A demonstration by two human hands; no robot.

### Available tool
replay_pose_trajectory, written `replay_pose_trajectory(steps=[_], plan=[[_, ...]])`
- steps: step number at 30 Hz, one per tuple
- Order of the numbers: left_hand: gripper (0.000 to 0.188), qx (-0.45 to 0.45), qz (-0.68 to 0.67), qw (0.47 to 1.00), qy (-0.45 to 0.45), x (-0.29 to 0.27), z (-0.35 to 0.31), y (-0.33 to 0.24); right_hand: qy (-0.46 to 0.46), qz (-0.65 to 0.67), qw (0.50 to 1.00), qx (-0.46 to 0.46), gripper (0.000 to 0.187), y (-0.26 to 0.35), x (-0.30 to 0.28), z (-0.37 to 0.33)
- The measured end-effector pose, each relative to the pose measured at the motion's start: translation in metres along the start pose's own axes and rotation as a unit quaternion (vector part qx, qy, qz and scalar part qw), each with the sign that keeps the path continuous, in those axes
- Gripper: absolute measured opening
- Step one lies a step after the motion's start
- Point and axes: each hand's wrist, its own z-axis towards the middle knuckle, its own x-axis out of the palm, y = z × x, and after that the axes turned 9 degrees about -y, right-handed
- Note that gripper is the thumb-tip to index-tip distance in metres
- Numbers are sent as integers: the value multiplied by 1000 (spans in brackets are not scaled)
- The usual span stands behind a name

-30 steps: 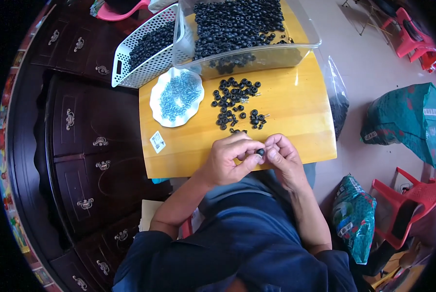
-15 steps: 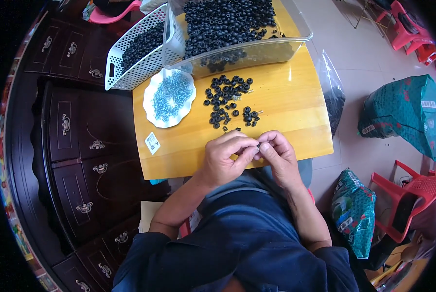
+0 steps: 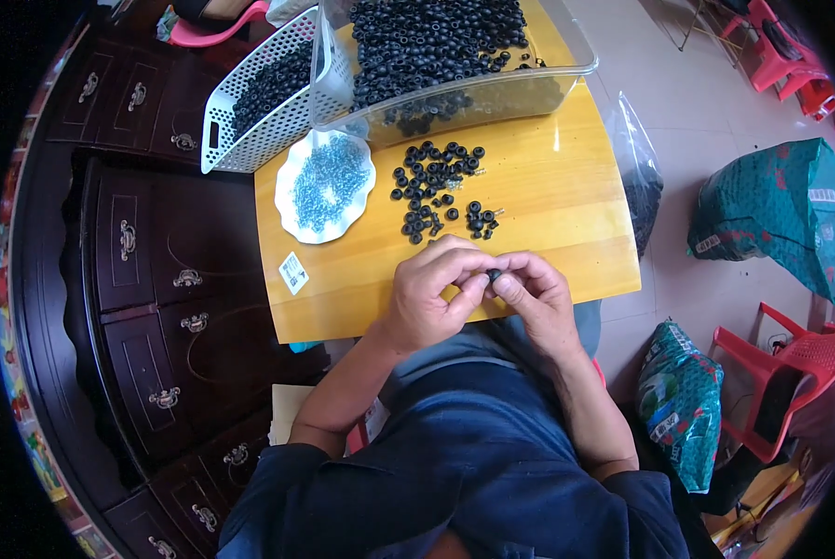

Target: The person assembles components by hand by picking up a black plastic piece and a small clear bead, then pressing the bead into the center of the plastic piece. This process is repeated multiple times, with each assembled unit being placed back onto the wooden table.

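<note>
Over the near edge of the wooden table, my left hand and my right hand meet at the fingertips. Both pinch one small round black part between thumb and forefinger. Just beyond my fingers, several loose black ring-shaped parts lie scattered on the tabletop, with a few tiny clear pieces among them. To the left, a white scalloped dish holds a heap of small clear bluish pieces. My fingers hide part of the black part they hold.
A clear plastic bin of black parts stands at the table's far side, beside a white perforated basket. A square label lies near the left edge. Dark drawers stand left; green bags and a red chair are right.
The black part between my fingertips shows more now, as my fingers have shifted around it. Both hands stay at nearly the same place.
</note>
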Motion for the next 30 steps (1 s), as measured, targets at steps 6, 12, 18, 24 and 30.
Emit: replay_pose_trajectory(steps=[6,12,18,24,30], plan=[[31,8,46,998,38,-1,1,1,-6,-1,1000,7,23,1,2,-1],[36,-14,78,995,54,-4,-2,-1,-1,17,1000,-21,24,-2,6,1],[38,-32,104,994,23,-2,-11,3,-6,-62,998,-20,21,-7,1,1],[39,-66,83,994,40,-5,-12,6,-1,-121,992,-43,20,-11,-1,1],[41,-76,60,994,41,-5,-14,13,-7,-193,978,-77,18,-9,1,1]])
